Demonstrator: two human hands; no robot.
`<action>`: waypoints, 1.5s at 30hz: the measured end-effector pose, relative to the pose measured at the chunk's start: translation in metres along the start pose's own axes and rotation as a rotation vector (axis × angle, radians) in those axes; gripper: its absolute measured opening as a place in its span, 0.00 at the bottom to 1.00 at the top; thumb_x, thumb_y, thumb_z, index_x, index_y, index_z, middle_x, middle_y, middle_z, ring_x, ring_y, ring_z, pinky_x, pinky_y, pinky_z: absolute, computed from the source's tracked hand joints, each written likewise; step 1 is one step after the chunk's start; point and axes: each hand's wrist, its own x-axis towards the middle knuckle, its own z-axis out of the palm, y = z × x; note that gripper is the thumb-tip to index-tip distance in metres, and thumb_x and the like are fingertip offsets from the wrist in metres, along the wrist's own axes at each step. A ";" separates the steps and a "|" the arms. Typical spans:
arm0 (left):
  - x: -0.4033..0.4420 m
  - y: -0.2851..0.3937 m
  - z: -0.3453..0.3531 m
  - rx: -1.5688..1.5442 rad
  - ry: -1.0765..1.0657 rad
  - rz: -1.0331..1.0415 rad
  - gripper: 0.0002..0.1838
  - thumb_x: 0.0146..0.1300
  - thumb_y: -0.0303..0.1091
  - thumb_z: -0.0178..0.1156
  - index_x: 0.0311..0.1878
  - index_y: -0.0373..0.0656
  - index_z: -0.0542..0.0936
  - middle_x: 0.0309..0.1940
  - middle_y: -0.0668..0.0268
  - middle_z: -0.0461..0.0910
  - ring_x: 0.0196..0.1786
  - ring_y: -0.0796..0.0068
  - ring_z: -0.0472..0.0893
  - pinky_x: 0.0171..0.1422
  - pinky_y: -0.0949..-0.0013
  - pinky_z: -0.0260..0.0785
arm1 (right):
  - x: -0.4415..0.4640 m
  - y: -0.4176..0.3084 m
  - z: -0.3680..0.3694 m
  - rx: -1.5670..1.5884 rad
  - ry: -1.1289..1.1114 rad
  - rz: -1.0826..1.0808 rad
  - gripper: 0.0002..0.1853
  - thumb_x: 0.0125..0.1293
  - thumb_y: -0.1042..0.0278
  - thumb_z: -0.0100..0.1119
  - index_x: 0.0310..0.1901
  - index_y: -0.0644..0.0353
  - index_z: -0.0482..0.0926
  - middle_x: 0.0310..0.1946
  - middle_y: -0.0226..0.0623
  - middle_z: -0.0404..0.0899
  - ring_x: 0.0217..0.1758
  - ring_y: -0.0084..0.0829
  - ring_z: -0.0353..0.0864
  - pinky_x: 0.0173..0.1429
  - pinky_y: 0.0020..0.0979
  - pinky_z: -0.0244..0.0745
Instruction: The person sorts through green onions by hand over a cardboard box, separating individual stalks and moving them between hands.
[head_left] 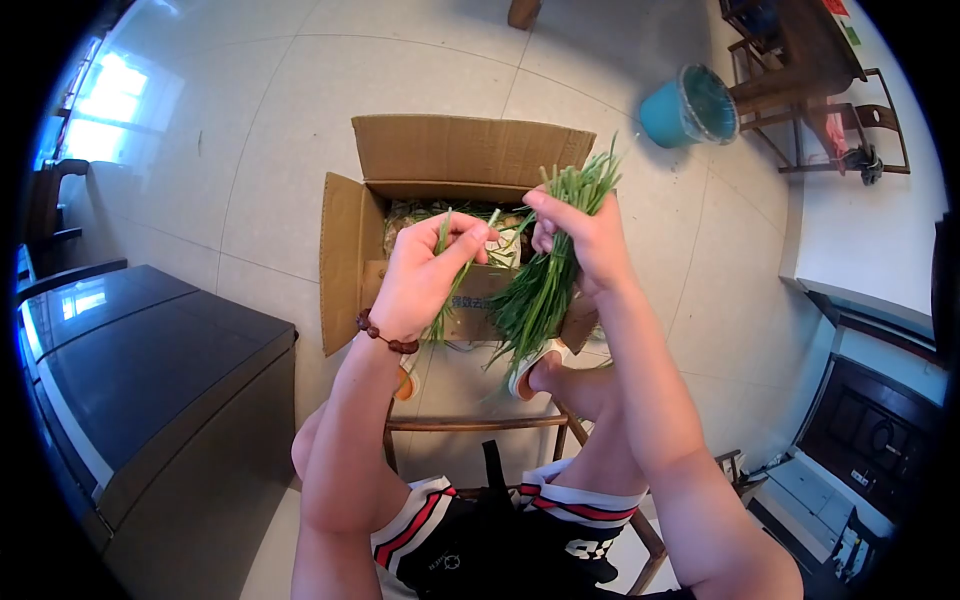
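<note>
A thick bunch of green chives (pixel 538 300) is gripped in my right hand (pixel 597 243), cut ends up and leaves hanging down. My left hand (pixel 430 275), with a beaded bracelet at its wrist, is closed on a few thin chive stalks (pixel 441 318). A pale stalk end also shows by its thumb and forefinger. Both hands are apart, above the near side of an open cardboard box (pixel 470 150). Loose green pieces and other scraps lie inside the box, partly hidden by my hands.
A teal bucket (pixel 668 115) with a clear liner stands on the tiled floor at the upper right, near a wooden chair (pixel 880 118). To the left is a dark glossy cabinet (pixel 170 350). My feet are close behind the box.
</note>
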 end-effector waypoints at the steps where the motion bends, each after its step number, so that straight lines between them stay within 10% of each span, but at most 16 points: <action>1: 0.000 0.001 -0.003 -0.033 0.009 -0.035 0.11 0.77 0.35 0.59 0.46 0.37 0.83 0.32 0.72 0.82 0.36 0.87 0.75 0.43 0.78 0.67 | 0.000 -0.002 -0.002 0.038 -0.018 0.019 0.11 0.61 0.68 0.75 0.36 0.63 0.80 0.21 0.29 0.77 0.21 0.23 0.75 0.27 0.28 0.69; 8: -0.003 0.008 -0.004 -0.258 0.096 -0.172 0.09 0.80 0.40 0.52 0.46 0.46 0.74 0.25 0.75 0.72 0.21 0.90 0.60 0.25 0.81 0.53 | -0.011 0.001 0.016 -0.018 -0.131 0.101 0.11 0.62 0.70 0.73 0.39 0.63 0.78 0.21 0.27 0.74 0.20 0.22 0.74 0.27 0.29 0.70; 23: -0.007 0.024 -0.026 -0.403 0.288 -0.112 0.15 0.83 0.47 0.47 0.38 0.51 0.68 0.22 0.78 0.58 0.17 0.88 0.54 0.18 0.80 0.46 | -0.007 -0.011 -0.002 0.078 -0.130 0.128 0.10 0.62 0.70 0.71 0.36 0.61 0.78 0.19 0.27 0.73 0.19 0.21 0.73 0.26 0.27 0.69; 45: -0.001 0.015 0.013 -0.049 0.094 0.082 0.11 0.67 0.33 0.70 0.48 0.37 0.86 0.22 0.85 0.64 0.27 0.94 0.61 0.32 0.81 0.55 | -0.013 -0.001 0.010 0.129 -0.298 0.201 0.11 0.62 0.68 0.74 0.39 0.63 0.80 0.22 0.30 0.76 0.20 0.22 0.75 0.25 0.26 0.69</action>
